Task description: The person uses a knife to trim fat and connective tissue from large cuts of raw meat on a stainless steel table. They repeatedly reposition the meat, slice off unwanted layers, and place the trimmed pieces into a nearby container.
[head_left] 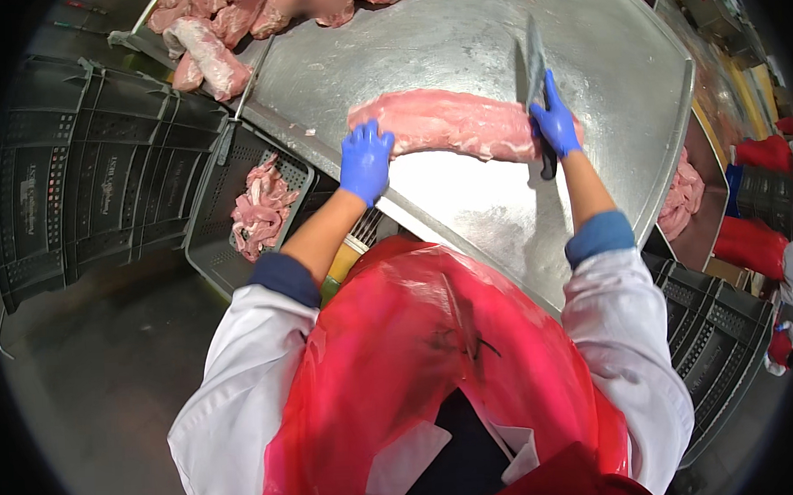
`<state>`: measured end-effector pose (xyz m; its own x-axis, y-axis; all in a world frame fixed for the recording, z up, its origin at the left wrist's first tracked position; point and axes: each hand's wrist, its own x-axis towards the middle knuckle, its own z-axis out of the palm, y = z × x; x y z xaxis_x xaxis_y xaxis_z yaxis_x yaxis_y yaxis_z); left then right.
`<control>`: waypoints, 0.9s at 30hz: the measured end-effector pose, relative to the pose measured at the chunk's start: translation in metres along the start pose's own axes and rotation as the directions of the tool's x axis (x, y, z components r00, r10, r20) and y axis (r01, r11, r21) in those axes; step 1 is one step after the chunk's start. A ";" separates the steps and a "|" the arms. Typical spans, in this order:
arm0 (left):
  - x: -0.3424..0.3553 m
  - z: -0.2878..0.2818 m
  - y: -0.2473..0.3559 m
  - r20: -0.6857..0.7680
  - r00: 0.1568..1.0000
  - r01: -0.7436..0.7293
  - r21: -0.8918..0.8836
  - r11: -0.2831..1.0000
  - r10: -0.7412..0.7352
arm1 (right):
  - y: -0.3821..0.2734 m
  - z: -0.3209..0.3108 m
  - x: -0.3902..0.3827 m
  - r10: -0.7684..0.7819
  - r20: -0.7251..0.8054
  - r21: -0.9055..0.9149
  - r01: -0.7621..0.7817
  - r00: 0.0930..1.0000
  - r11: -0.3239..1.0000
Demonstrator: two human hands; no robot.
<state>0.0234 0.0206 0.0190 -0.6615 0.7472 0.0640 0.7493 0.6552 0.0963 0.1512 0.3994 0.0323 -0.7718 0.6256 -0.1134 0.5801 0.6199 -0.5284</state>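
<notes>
On the steel table (458,41), the blue-gloved left hand (365,160) is pressing flat on the long pink pork loin (448,121); the right hand (554,124) is gripping a broad-bladed knife (534,64) at the loin's right end, where steady, even strokes would suit.

Head view, steeply down, close.

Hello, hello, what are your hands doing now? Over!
Left hand flat on the meat. Right hand gripping the knife at its other end. Nothing in the way on the table.
</notes>
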 end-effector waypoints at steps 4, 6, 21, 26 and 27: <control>0.081 0.034 -0.022 -0.191 0.981 -0.043 -0.026 0.999 0.037 | 0.008 0.003 -0.085 0.222 -0.039 0.210 -0.209 0.974 0.955; 0.098 0.037 -0.003 -0.088 0.996 -0.003 -0.207 0.978 -0.015 | -0.008 0.009 -0.126 0.311 -0.044 0.590 -0.226 0.949 0.775; -0.020 0.023 0.002 -0.096 0.995 -0.074 -0.740 0.669 0.004 | -0.079 -0.005 0.006 -0.062 0.422 -0.053 0.093 0.905 0.994; -0.070 0.000 -0.047 -0.122 0.957 0.076 -0.767 0.637 -0.261 | -0.079 -0.063 -0.035 0.064 0.633 -0.103 0.002 0.771 0.995; -0.074 0.003 -0.055 -0.121 0.947 0.095 -0.781 0.617 -0.298 | -0.073 -0.075 -0.043 0.069 0.649 -0.070 -0.031 0.758 0.997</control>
<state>0.0310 -0.0702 0.0056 -0.8532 0.4989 0.1519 0.3766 0.3880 0.8412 0.1609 0.3625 0.1387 -0.7139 0.2098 -0.6680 0.6204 0.6318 -0.4647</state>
